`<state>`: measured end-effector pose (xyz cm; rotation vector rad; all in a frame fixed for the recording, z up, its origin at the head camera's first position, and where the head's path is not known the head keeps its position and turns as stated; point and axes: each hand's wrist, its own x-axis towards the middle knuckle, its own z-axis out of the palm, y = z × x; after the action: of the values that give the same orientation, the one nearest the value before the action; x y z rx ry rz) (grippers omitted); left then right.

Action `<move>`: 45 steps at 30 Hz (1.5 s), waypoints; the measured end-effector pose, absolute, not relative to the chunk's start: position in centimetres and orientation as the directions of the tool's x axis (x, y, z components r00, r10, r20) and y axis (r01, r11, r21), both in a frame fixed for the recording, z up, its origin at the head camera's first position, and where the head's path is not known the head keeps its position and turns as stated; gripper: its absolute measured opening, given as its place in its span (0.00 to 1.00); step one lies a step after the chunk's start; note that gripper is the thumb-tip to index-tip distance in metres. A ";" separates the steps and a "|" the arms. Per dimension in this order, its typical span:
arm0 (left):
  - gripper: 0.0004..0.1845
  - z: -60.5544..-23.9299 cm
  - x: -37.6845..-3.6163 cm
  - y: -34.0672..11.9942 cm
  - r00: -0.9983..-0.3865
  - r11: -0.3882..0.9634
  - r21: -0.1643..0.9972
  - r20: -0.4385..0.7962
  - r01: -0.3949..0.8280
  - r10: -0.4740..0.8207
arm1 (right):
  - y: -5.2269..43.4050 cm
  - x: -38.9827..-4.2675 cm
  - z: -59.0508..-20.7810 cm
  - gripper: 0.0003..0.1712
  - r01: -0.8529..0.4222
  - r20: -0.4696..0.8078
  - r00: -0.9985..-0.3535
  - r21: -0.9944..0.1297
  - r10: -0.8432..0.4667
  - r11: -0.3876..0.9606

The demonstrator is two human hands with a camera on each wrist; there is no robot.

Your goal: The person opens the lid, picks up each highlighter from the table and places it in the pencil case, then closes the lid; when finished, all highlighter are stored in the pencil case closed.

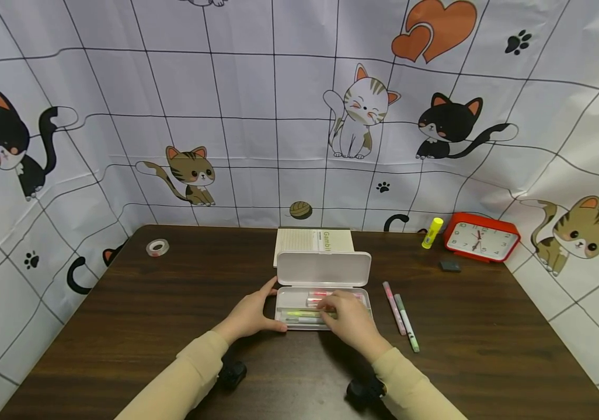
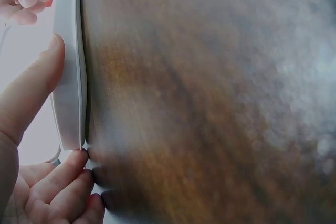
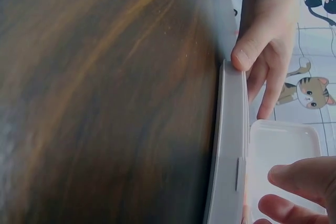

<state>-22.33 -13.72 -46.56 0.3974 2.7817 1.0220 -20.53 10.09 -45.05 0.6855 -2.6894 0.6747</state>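
Observation:
A translucent white pencil case (image 1: 323, 269) lies with its lid raised. My left hand (image 1: 249, 315) grips the case's left end, thumb against the front wall (image 2: 71, 98) and fingers around the end. Over the tray my right hand (image 1: 351, 318) hovers with bent fingers. In the right wrist view its thumb (image 3: 296, 177) and fingertips stand apart, and nothing shows between them. Inside the case are a yellow-green pen (image 1: 299, 314) and pink-red pens (image 1: 316, 295); the right hand partly hides them.
Right of the case lie a pink marker (image 1: 394, 309) and a green-capped marker (image 1: 407, 324). Farther back are a yellow highlighter (image 1: 432, 233), a red clock (image 1: 482, 237) and a dark small block (image 1: 449, 266). A book (image 1: 299, 240) lies behind the case; a tape roll (image 1: 157, 248) sits far left.

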 end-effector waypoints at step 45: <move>0.61 -46.5 -22.4 -13.6 -0.954 0.740 0.644 -0.051 0.194 0.294 | 20.0 -19.8 -45.0 0.07 -0.283 0.280 -0.945 -0.447 -0.168 0.849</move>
<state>-22.38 -13.61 -46.53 0.3940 2.7896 1.0075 -19.76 20.03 -45.04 0.3462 -2.7958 0.7278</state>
